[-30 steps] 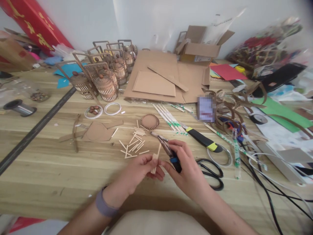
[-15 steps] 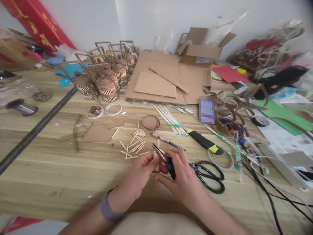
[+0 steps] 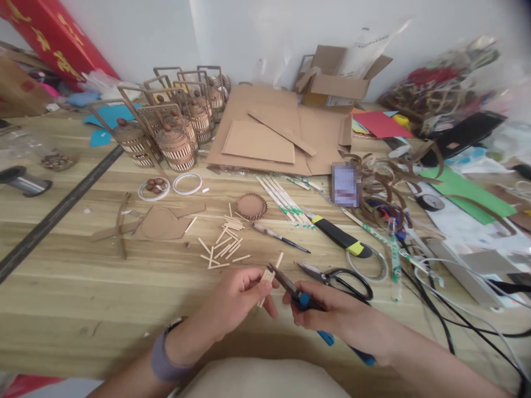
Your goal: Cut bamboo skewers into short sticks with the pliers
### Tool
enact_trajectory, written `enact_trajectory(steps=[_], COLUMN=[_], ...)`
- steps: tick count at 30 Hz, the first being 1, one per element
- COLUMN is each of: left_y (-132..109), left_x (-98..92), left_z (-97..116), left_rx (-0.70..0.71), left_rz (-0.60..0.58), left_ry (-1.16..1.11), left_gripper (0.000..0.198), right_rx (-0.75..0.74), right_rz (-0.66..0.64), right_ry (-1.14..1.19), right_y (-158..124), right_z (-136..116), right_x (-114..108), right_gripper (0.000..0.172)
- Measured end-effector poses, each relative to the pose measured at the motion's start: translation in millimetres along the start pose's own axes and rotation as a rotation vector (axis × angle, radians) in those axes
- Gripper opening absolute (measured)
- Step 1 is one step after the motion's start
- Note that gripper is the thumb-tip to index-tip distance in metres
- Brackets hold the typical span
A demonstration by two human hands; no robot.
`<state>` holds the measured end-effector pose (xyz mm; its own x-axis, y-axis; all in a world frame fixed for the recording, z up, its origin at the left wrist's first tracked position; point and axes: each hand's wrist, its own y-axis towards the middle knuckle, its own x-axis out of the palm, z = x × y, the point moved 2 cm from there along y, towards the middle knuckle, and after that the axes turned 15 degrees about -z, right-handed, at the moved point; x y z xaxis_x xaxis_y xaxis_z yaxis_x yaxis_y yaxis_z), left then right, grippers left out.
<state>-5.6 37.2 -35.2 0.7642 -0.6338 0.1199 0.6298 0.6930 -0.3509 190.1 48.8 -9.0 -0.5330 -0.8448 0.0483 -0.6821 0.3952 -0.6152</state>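
Head view: left hand (image 3: 238,298) pinched a small bundle of sticks (image 3: 265,280) between thumb and fingers. Right hand (image 3: 332,315) was wrapped round the pliers (image 3: 287,283), blue-and-black handles spread below the palm. Pliers' tips were at the upper part of the bundle, beside one stick poking up at a tilt. Can't tell whether they gripped anything. Bundle was held over the surface (image 3: 124,309), a little in from the middle of its front edge.

Room: widest along the left part of the front edge, left of the left forearm; bare wood with a small white scrap. Right side tight: scissors (image 3: 326,276) lay just beyond the right hand, cutter knife (image 3: 340,235) past them, cables (image 3: 442,326) toward the right edge. Ahead of the hands: loose sticks (image 3: 233,223), pen (image 3: 282,239), round cardboard tray (image 3: 251,205). Handled baskets (image 3: 176,146) and cardboard sheets (image 3: 269,105) filled the far side, near the wall.

Vs half a second earlier: pliers had swung flatter and right, handle ends now visible under the hand. The poking stick had gone from upright to leaning. Scissor blades, partly hidden then, were in full view. Loose sticks, pen and tray hadn't moved; the whole scene had shifted slightly left.
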Motion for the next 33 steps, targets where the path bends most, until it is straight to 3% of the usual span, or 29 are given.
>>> enact_trajectory(steps=[6, 33], left_y=[2, 7], left_x=[5.8, 6.8], left_z=[7, 8], left_rx=[0.084, 0.071], left_rz=[-0.07, -0.121], left_ry=[-0.059, -0.13], left_gripper=[0.041, 0.042], right_rx=[-0.04, -0.001], right_rz=[-0.03, -0.088], right_ry=[0.067, -0.008], right_y=[9, 11], right_z=[-12, -12], right_x=[2, -1], right_gripper=[0.016, 0.023])
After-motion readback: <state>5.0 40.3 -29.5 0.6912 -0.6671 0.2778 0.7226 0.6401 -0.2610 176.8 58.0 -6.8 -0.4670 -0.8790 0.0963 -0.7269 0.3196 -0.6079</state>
